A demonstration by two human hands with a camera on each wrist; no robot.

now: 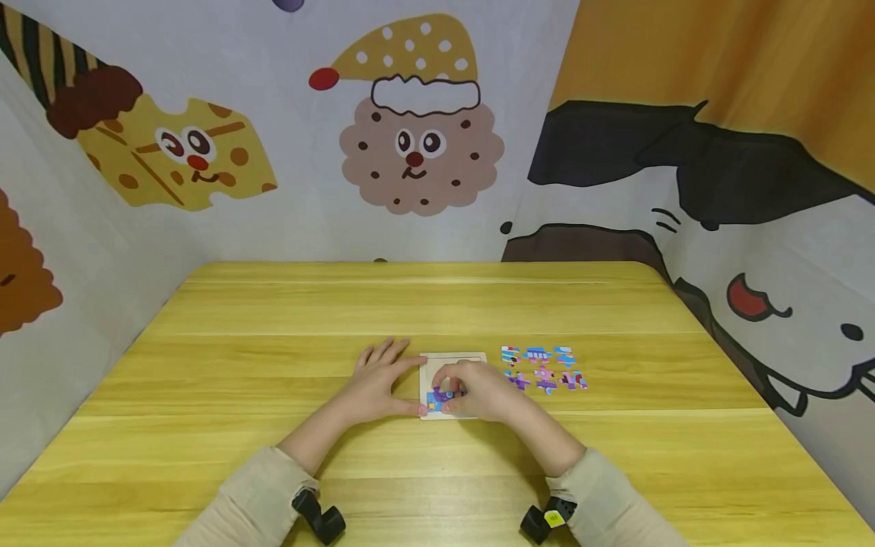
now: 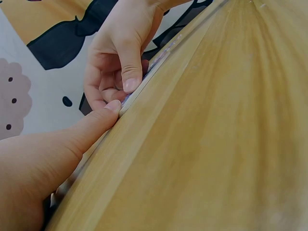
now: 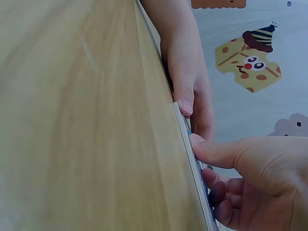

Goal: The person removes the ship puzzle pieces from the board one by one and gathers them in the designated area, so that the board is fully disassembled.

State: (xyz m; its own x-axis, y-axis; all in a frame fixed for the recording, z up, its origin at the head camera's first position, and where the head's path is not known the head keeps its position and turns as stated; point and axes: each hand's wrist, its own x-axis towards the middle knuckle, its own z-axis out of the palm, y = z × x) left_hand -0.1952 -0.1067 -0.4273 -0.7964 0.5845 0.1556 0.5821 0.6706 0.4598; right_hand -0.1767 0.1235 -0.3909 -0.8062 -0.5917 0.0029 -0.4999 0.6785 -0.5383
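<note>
A small pale wooden puzzle tray lies on the table in front of the person. My left hand is spread along its left side, with thumb and index fingertip at the tray's edge. Over the tray bends my right hand, its thumb and curled fingers around a blue and purple puzzle piece at the lower left corner. The right hand hides the tray's right part. Seen from the right wrist, the thumb presses low over the tray's edge.
Several loose puzzle pieces in pink, purple and blue lie in two rows right of the tray. They rest on the wood-grain table. Behind it hangs a cloth printed with cartoon figures.
</note>
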